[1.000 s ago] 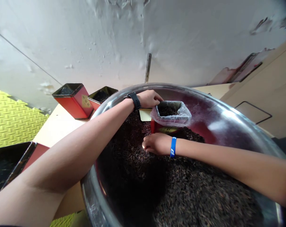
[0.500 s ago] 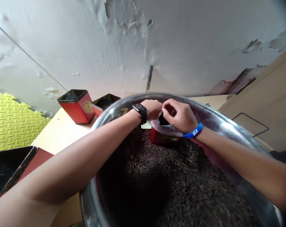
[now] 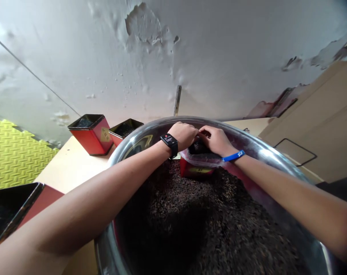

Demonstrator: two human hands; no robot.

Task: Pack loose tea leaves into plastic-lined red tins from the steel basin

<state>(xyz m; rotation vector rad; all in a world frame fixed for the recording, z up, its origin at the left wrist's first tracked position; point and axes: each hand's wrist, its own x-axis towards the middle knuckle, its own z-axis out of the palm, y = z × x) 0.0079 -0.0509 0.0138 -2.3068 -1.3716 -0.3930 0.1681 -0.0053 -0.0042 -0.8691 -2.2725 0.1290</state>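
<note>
A big steel basin [image 3: 271,154] in front of me is filled with dark loose tea leaves [image 3: 208,221]. A red tin [image 3: 195,170] lined with a clear plastic bag [image 3: 200,159] stands in the leaves at the far side. My left hand [image 3: 185,134], with a black watch on the wrist, is curled over the tin's left rim. My right hand [image 3: 216,139], with a blue wristband, is closed over the tin's open top. Whether it holds leaves is hidden.
Two open red tins [image 3: 90,133] [image 3: 124,129] stand on the pale table [image 3: 67,164] at the left by the wall. Another red tin [image 3: 15,206] lies at the near left edge. A yellow foam mat [image 3: 13,156] covers the floor to the left.
My right hand lifted out of the leaves near the tin, rose over the tin's mouth and has settled lower onto its top. My left hand stayed on the rim.
</note>
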